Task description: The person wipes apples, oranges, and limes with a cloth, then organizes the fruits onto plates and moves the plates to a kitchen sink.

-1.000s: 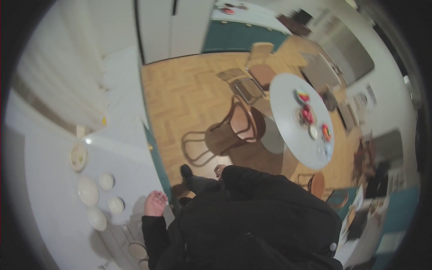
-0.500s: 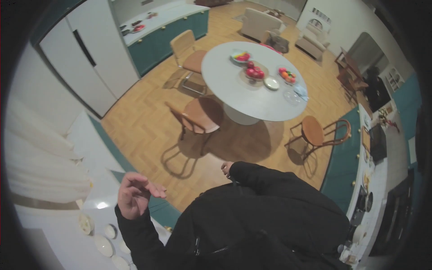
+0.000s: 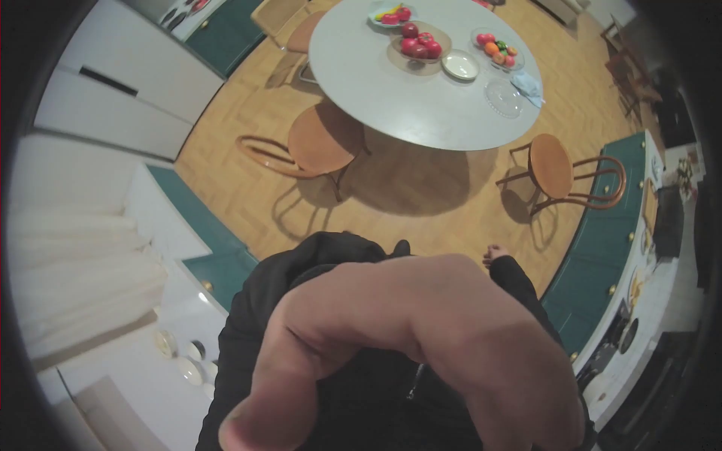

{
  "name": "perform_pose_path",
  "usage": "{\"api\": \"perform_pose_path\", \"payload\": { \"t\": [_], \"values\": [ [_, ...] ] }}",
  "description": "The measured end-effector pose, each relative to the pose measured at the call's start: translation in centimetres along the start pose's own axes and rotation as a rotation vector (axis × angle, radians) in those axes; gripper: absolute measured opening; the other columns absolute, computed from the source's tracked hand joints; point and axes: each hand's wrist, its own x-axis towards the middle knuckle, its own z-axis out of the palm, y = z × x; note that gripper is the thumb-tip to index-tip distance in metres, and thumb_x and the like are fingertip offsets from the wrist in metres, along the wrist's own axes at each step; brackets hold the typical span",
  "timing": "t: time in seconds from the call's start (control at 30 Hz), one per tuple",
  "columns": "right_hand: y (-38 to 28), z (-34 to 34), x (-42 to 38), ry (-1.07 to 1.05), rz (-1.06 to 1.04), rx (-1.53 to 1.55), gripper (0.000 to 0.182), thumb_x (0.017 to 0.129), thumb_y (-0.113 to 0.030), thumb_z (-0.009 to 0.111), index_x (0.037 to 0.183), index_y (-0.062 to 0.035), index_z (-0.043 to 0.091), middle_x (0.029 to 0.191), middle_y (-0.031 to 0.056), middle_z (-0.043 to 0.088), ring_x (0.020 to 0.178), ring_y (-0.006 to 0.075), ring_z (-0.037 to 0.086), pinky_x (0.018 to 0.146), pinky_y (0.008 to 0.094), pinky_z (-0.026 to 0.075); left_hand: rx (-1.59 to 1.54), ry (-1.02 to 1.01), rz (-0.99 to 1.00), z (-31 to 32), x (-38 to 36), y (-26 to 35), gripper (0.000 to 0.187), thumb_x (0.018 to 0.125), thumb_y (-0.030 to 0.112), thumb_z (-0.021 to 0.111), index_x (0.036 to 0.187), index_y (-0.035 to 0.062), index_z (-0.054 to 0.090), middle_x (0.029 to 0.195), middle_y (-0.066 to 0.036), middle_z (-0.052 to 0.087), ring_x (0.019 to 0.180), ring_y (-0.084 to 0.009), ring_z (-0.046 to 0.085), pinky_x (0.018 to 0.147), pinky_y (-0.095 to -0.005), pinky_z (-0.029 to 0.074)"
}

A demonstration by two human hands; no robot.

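My left hand [image 3: 421, 323] looms very large close to the camera, across the lower middle of the view. It is bent in an arch, one fingertip pointing down at the lower left, with a gap beneath it and nothing visible in it. Behind it is my black coat [image 3: 263, 293]. My right hand [image 3: 495, 255] hangs small and low over the wooden floor, past its dark sleeve, fingers loosely curled and apart, no object seen in it. It is left of and below a round-seated chair [image 3: 551, 167].
Ahead stands a round white table [image 3: 421, 124] with fruit bowls [image 3: 421, 46], a plate [image 3: 460, 66] and a blue cloth [image 3: 529, 88]. Another chair [image 3: 325, 140] is at its near left. Counters flank me, the left one [image 3: 124, 383] holding dishes [image 3: 190, 370].
My left hand has come from the left side up close to the camera. My right hand appears farther right. The view has tilted down, so the table sits higher in it.
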Motion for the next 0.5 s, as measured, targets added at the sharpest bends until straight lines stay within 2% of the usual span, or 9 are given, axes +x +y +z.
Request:
{"api": "perform_pose_path", "payload": {
  "t": [0.03,0.13,0.17,0.23,0.3,0.37,0.4,0.43,0.5],
  "values": [
    [5.1,-2.3,0.7,0.016,0.001,-0.016,0.005,0.093,-0.015,0.047,0.098,-0.0154,0.047,0.072,0.0108,0.048,0.053,0.0211,0.047,0.047,0.036,0.036,-0.001,0.004,-0.01,-0.7,1.0,-1.1,0.054,0.101,0.031,0.034,0.141,-0.0046,0.033,0.1,-0.033,0.061,0.085,-0.0487,0.063,0.08,-0.0584,0.051],
    [20.5,-10.1,-0.5,0.081,0.059,-0.045,0.024,0.101,-0.024,0.045,0.117,-0.0093,0.054,0.101,0.0182,0.062,0.078,0.0276,0.063,0.066,0.0383,0.051,-0.045,0.023,-0.083,-3.7,5.1,-6.2,0.048,0.101,0.023,0.031,0.141,-0.0033,0.035,0.095,-0.03,0.063,0.076,-0.0467,0.064,0.073,-0.0562,0.053],
    [21.3,-10.0,-0.1,0.109,0.099,-0.039,0.027,0.102,-0.026,0.045,0.12,-0.0082,0.055,0.106,0.0195,0.064,0.082,0.0287,0.066,0.069,0.0387,0.054,-0.083,0.031,-0.115,-5.8,7.0,-8.0,0.048,0.101,0.022,0.03,0.141,-0.0031,0.035,0.094,-0.029,0.063,0.075,-0.0464,0.064,0.072,-0.0558,0.053],
    [8.4,-2.6,8.9,0.133,0.072,-0.012,0.025,0.1,-0.034,0.048,0.106,-0.0124,0.058,0.087,0.0157,0.068,0.062,0.0262,0.067,0.05,0.0385,0.052,-0.113,0.024,-0.119,-11.3,11.1,-9.8,0.045,0.101,0.016,0.028,0.141,-0.0021,0.036,0.091,-0.026,0.063,0.068,-0.0449,0.065,0.066,-0.0541,0.055],
    [1.5,-1.0,-1.2,0.111,0.182,-0.224,0.038,0.098,-0.042,0.05,0.112,-0.0117,0.067,0.102,0.0137,0.072,0.08,0.0254,0.072,0.069,0.0363,0.058,-0.127,0.003,-0.112,-16.2,14.0,-12.6,0.044,0.1,0.012,0.027,0.141,-0.0015,0.037,0.089,-0.025,0.064,0.064,-0.0441,0.065,0.063,-0.0531,0.055],
    [-4.1,0.2,-1.8,0.045,0.188,-0.205,0.018,0.092,-0.032,0.052,0.088,-0.0173,0.062,0.082,0.0062,0.062,0.072,0.0201,0.06,0.07,0.0341,0.049,-0.012,0.399,-0.411,-24.4,13.4,-16.1,0.038,0.101,0.028,0.043,0.128,0.0017,0.05,0.092,-0.019,0.067,0.077,-0.0353,0.068,0.078,-0.0458,0.055],
    [-6.1,0.8,-1.3,0.037,0.188,-0.195,0.016,0.09,-0.029,0.053,0.082,-0.0187,0.061,0.076,0.0044,0.059,0.07,0.0188,0.056,0.07,0.0336,0.047,0.012,0.49,-0.485,-28.6,12.3,-18.0,0.038,0.101,0.032,0.047,0.124,0.0025,0.053,0.093,-0.018,0.067,0.08,-0.0331,0.068,0.082,-0.044,0.055],
    [-7.2,1.2,-0.1,0.024,0.185,-0.082,0.011,0.093,-0.027,0.054,0.092,-0.0167,0.059,0.084,0.0095,0.06,0.071,0.0233,0.06,0.069,0.0379,0.05,0.032,0.785,-0.624,-32.8,10.3,-20.5,0.037,0.098,0.025,0.047,0.127,0.0033,0.054,0.104,-0.016,0.067,0.088,-0.0316,0.069,0.083,-0.0407,0.056],
    [-10.3,1.0,2.6,0.012,0.17,0.135,0.017,0.097,-0.022,0.056,0.111,-0.0129,0.054,0.098,0.0197,0.061,0.075,0.0324,0.066,0.067,0.0467,0.058,0.067,1.376,-0.897,-40.8,6.3,-25.2,0.041,0.093,0.012,0.049,0.133,0.0048,0.054,0.125,-0.011,0.065,0.104,-0.0287,0.07,0.084,-0.0343,0.058]
  ]
}}
